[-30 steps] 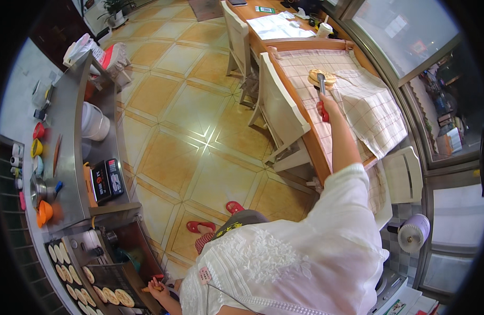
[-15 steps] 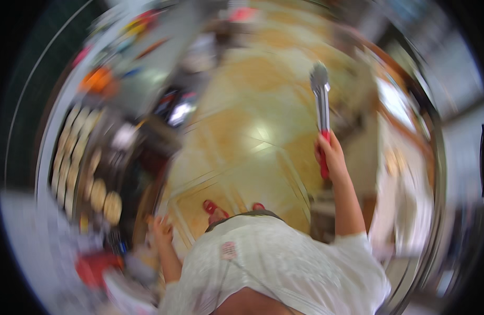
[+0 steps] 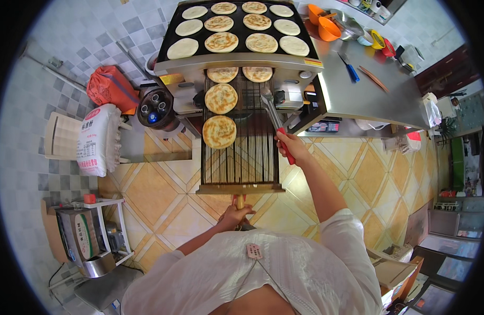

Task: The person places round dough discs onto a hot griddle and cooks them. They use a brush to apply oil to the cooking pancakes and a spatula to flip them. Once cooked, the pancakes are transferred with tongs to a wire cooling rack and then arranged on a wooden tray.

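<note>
1. Right hand: fingers wrapped round tongs over rack's right edge; stiff, I'd guess.
2. Left hand: fingers round rack's front handle.
3. Front flatbread, rack's left: I judge light, tearable; grip rim.

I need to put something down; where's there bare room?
Free: the steel counter between the blue-handled tool and the front edge; the wire rack between the nearest flatbread and the front bar. Crowded: the griddle, with flatbreads; the counter's back, with bowls.

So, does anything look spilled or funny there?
Nothing looks spilled. The browned round flatbreads on the long metal wire rack sit unevenly, though: three show on its left side, only one on its right.
</note>
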Available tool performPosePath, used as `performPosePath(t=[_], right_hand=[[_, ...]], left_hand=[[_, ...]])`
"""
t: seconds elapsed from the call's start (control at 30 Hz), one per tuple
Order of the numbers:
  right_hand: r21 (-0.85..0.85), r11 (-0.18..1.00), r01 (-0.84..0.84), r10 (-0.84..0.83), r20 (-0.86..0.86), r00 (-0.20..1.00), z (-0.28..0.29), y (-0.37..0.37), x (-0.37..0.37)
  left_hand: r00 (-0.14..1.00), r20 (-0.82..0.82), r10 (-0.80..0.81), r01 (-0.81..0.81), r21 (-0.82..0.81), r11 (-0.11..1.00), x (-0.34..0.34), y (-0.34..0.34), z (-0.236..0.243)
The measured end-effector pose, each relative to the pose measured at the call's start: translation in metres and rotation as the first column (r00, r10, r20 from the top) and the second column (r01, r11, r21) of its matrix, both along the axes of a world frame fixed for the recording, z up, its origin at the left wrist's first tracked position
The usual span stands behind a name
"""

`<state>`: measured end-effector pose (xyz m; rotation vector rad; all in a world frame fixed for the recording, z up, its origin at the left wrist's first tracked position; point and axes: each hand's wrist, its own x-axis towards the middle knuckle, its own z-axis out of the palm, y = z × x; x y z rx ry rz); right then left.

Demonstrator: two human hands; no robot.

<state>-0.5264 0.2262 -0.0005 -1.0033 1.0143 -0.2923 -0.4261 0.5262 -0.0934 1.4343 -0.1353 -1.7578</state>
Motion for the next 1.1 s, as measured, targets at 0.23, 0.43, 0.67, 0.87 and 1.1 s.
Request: performPosePath(t=[0.23, 0.43, 0.67, 0.87, 1.1], right_hand=[[0.082, 0.991, 0.102, -0.119, 0.239, 0.964, -0.053, -0.043, 0.054], [0.079, 0.997, -0.015, -0.001, 0.201, 0.980, -0.045, -0.016, 0.015], [0.067, 0.986, -0.155, 0.140, 0.194, 0.971, -0.030, -0.001, 0.020], [-0.055, 0.985, -0.165, 0.170, 0.111, 0.979, -0.020, -0.026, 0.082], [-0.086, 0.980, -0.177, 0.179, 0.017, 0.984, -0.028, -0.014, 0.066]], left_hand=[[0.991, 0.037, -0.126, 0.121, 0.117, 0.986, -0.004, 0.013, -0.008], [0.994, 0.040, -0.103, 0.099, 0.083, 0.992, -0.018, 0.012, -0.022], [1.000, 0.023, -0.019, 0.017, 0.091, 0.996, -0.029, 0.012, -0.024], [0.998, 0.040, -0.041, 0.037, 0.107, 0.994, -0.028, 0.009, -0.017], [0.999, -0.013, -0.034, 0.035, 0.079, 0.996, -0.031, 0.014, -0.039]])
